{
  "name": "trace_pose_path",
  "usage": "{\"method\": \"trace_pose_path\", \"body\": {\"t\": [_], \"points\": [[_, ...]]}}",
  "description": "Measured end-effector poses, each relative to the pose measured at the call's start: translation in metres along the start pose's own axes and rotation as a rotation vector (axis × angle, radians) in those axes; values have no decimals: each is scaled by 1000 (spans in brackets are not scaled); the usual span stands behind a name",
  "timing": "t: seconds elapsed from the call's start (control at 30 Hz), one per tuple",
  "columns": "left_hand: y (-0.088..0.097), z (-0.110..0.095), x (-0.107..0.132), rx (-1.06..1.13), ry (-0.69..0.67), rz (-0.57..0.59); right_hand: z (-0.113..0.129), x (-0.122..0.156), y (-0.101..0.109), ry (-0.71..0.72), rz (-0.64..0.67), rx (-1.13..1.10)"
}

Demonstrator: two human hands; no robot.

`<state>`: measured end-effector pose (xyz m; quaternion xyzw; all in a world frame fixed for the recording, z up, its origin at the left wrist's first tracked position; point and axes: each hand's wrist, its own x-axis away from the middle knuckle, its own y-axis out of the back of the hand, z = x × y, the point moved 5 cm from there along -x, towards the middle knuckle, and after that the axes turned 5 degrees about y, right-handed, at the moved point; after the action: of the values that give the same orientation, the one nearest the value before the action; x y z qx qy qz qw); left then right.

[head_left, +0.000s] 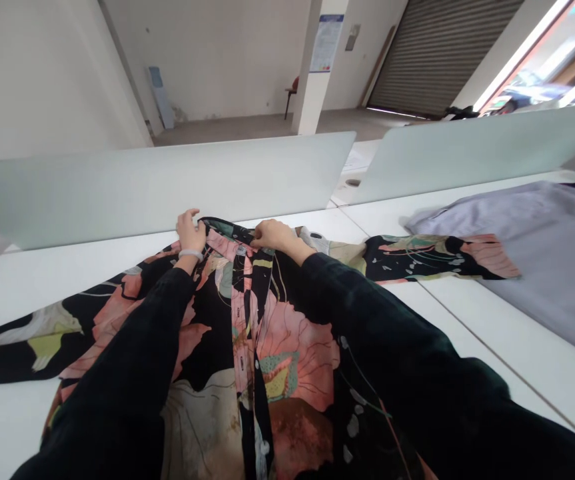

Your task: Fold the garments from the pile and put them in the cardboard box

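A floral shirt [300, 347] in black, pink and cream lies spread front side up on the white table, sleeves stretched out to both sides. Its button placket runs down the middle, partly parted. At the left of the collar, my left hand [190, 235] has its fingers curled over the fabric edge; a pale band circles that wrist. On the collar's right side my right hand [273, 235] pinches the cloth. The collar stands a little raised between both hands. Dark sleeves cover my forearms and hide parts of the shirt.
Frosted divider panels [167, 190] stand along the table's far edge, with a gap between them. A lavender-grey cloth [547, 247] lies at the right, under the shirt's sleeve end. Beyond are a pillar [312, 100], a water dispenser [161, 97] and a roller shutter [437, 57].
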<state>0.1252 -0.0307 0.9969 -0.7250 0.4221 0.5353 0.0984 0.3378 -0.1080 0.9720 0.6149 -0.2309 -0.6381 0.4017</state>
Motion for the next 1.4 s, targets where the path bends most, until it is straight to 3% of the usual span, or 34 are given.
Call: {"method": "trace_pose_path", "body": {"t": [0.07,0.2,0.27,0.33,0.47,0.57,0.63,0.8,0.9,1.07,1.27,1.4], "points": [[1,-16,8,-30,-151,81,-2,-2,-5,21,-7,1],[-12,-43,25,-100,-446,464,-4,-5,-10,77,-29,-41],[-18,-47,29,-188,-492,605,-2,-6,-9,111,-38,-66],[-21,-46,28,-277,-486,668,2,-6,-5,178,-30,-117],[-24,-39,21,-293,-415,679,7,0,9,436,-1,-200],[-28,-31,17,-295,-346,698,1,10,10,600,143,-73],[-30,-27,15,-300,-307,685,-6,17,5,637,231,26],[-29,-22,13,-294,-244,618,-14,19,-4,645,116,93],[-29,-20,13,-291,-224,591,-8,14,4,666,22,39],[-30,-20,13,-273,-201,572,29,-2,25,702,-72,-60],[-27,-15,11,-269,-177,549,78,-31,-3,452,-4,149],[-26,-13,11,-266,-187,502,77,-28,-5,431,-99,90]]}}
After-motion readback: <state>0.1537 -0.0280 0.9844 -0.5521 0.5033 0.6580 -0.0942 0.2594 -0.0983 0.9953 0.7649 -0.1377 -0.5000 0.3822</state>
